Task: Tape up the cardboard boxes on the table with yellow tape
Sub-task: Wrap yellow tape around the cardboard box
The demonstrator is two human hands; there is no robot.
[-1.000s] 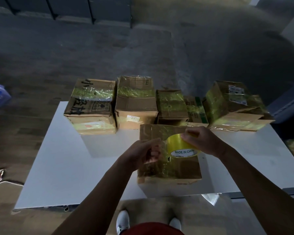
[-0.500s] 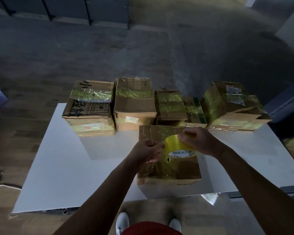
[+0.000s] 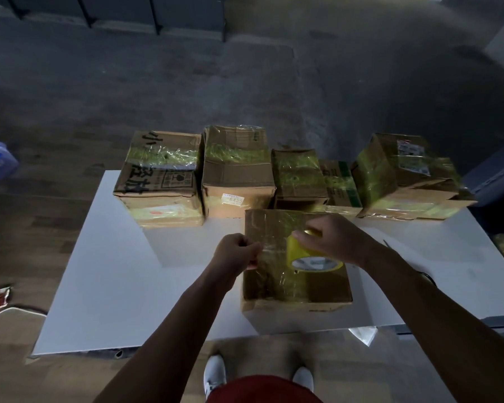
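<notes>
A cardboard box (image 3: 277,289) with shiny yellow tape across its top stands at the near edge of the white table (image 3: 114,271). Over the box my right hand (image 3: 330,239) grips a roll of yellow tape (image 3: 309,257) from above. My left hand (image 3: 234,251) hovers at the box's left edge with its fingers curled, pinching the free end of the tape; a clear strip stretches from it to the roll. Several other taped boxes stand in a row behind, among them a large one with black writing (image 3: 160,178).
More taped boxes sit at the back: a tall one (image 3: 236,170), a small one (image 3: 298,173) and a tilted one (image 3: 402,175) at the right. A dark thin tool (image 3: 387,244) lies on the table right of my wrist. My feet show below the table edge.
My left hand has drawn away to the left of the roll, pulling a strip of tape out. My right hand has tipped the roll more upright on the box.
</notes>
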